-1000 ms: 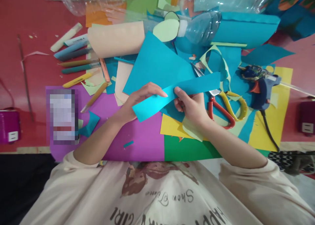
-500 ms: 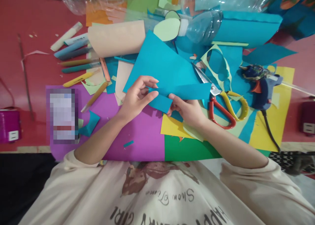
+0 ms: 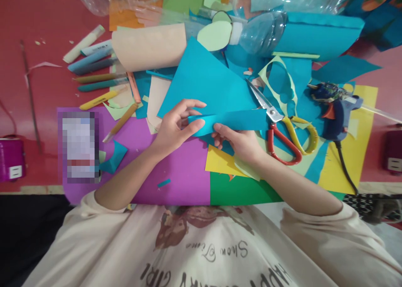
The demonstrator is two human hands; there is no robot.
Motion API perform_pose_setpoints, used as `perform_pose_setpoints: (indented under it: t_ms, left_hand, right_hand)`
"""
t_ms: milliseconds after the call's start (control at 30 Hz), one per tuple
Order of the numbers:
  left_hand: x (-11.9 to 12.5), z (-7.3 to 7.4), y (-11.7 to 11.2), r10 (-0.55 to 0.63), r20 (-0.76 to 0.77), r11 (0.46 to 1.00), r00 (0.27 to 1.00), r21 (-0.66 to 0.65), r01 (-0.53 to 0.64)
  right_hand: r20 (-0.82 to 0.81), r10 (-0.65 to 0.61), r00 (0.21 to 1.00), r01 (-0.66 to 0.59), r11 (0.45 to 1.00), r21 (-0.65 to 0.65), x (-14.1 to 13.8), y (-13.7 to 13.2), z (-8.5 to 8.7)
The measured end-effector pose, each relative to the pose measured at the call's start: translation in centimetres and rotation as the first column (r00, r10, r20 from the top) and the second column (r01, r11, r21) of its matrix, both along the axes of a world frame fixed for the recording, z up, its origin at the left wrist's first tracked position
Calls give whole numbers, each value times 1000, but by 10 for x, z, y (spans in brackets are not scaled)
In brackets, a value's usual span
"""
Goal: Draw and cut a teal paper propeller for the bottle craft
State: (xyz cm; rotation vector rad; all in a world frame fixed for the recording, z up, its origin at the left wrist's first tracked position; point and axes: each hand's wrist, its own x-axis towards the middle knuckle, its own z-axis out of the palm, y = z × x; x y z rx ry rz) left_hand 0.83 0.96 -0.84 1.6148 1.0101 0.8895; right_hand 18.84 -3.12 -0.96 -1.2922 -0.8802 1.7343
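A blue paper strip (image 3: pixel 241 120) stretches between my two hands, its left end curving round. My left hand (image 3: pixel 180 123) pinches that curved end between thumb and fingers. Near the middle of the strip, my right hand (image 3: pixel 238 140) grips its lower edge, thumb on top and fingers curled beneath. Behind the strip lies a larger blue paper sheet (image 3: pixel 201 81) with a pointed top corner. Scissors (image 3: pixel 274 115) with one red and one yellow handle rest partly spread, just right of the strip's far end.
A glue gun (image 3: pixel 341 115) with a cable lies at the right on yellow paper (image 3: pixel 367 140). Several markers (image 3: pixel 97 77) are on the left, above a phone (image 3: pixel 80 144). A beige paper roll (image 3: pixel 150 46) and a plastic bottle (image 3: pixel 262 33) lie at the back.
The strip's left part, earlier flat and angled down toward me, now curves up between my hands. My right thumb has shifted slightly down and left.
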Motion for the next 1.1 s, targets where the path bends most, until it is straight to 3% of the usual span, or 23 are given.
perform_pose_setpoints:
  t_ms: [167,400,600,800,1100]
  left_hand:
    - [1,1,-2,-29,46,985,999,-167,37]
    - [2,3,-1,48,-9,989,999,-138,-48]
    - [2,2,1,105,9,980,994,-174,-102]
    - [5,2,-5,85,3,984,996,-155,-84]
    - [7,1,-10,84,16,987,996,-137,-81]
  right_hand:
    - [0,-25,1000,25,1000,8,-1,0,4]
    - [28,-42,999,42,999,-29,-1,-2,5]
    - [-51,-199,979,200,980,19,1,-2,-1]
    - [21,-99,995,98,993,69,-1,-4,1]
    - [84,-97,992,91,993,75,-3,0,6]
